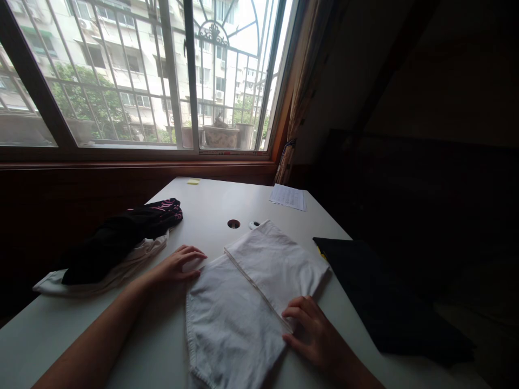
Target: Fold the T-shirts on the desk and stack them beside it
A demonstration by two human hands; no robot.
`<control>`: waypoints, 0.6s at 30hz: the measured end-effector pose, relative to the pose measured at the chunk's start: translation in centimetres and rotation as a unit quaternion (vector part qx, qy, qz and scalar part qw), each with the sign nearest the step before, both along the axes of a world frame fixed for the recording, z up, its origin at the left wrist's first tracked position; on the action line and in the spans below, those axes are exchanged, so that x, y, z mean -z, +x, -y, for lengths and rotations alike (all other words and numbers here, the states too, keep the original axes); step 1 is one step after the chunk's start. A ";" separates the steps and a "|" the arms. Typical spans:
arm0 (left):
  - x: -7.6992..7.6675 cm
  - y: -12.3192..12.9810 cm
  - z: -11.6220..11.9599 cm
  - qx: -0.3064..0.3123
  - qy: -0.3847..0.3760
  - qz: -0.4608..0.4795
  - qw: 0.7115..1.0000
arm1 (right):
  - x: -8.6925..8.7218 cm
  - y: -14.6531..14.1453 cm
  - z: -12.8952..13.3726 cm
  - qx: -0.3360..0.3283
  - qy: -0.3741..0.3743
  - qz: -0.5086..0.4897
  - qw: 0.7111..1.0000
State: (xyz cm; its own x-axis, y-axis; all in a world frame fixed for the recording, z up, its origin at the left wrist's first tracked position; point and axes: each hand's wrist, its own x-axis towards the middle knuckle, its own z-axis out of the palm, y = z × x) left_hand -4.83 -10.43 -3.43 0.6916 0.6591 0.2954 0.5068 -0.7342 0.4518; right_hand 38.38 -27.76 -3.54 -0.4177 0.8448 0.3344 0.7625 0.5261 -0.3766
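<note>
White trousers (235, 313), by the look of the cloth and seams, lie on the white table in front of me. One end is folded back over the rest, and its hem runs slantwise across the middle. My right hand (310, 329) pinches the near end of that hem at the right edge, thumb below and fingers above. Beside the upper left edge of the cloth, my left hand (184, 263) rests low over the tabletop. Its fingers are slightly bent and apart from the thumb, with nothing between them.
Black clothing with pink print (130, 232) lies heaped over pale clothing (141, 254) on the left. Dark folded cloth (377, 292) covers the table's right edge. Farther back are printed paper (287, 197), a yellow note (193, 182) and a round table hole (234, 223). A barred window stands behind.
</note>
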 end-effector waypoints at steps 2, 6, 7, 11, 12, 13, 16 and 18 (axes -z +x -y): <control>0.0 0.0 0.0 0.001 -0.003 -0.004 1.000 | -0.1 0.0 0.1 0.001 0.019 -0.007 1.000; 0.2 0.0 -0.2 0.000 -0.007 -0.009 1.000 | -0.3 0.1 0.2 0.009 0.050 -0.013 0.999; 0.2 0.0 -0.2 0.000 -0.005 -0.009 1.000 | -0.4 0.1 0.2 0.008 0.054 -0.011 0.998; 0.1 0.2 -0.1 -0.002 0.000 -0.008 1.000 | -0.5 0.3 0.2 -0.006 0.064 0.000 0.998; 0.0 0.2 0.0 -0.002 0.000 -0.008 1.000 | -0.5 0.4 0.2 -0.007 0.065 -0.002 0.998; -0.2 0.3 0.1 -0.002 -0.003 -0.009 1.000 | -0.4 0.4 0.2 -0.005 0.067 -0.006 0.998; -1.0 0.5 0.7 -0.006 -0.019 -0.019 1.000 | 0.0 0.4 0.1 0.006 0.089 -0.028 0.996; -1.5 0.6 1.0 -0.010 -0.031 -0.027 0.999 | 0.2 0.2 -0.1 0.003 0.102 -0.043 0.994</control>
State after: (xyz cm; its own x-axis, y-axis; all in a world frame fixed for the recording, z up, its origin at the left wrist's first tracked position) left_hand -4.20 -11.47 -1.97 0.6915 0.6894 0.2156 0.5467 -0.6946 0.4676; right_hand 38.57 -27.70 -3.76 -0.3748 0.7588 0.5327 0.7356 0.5931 -0.3274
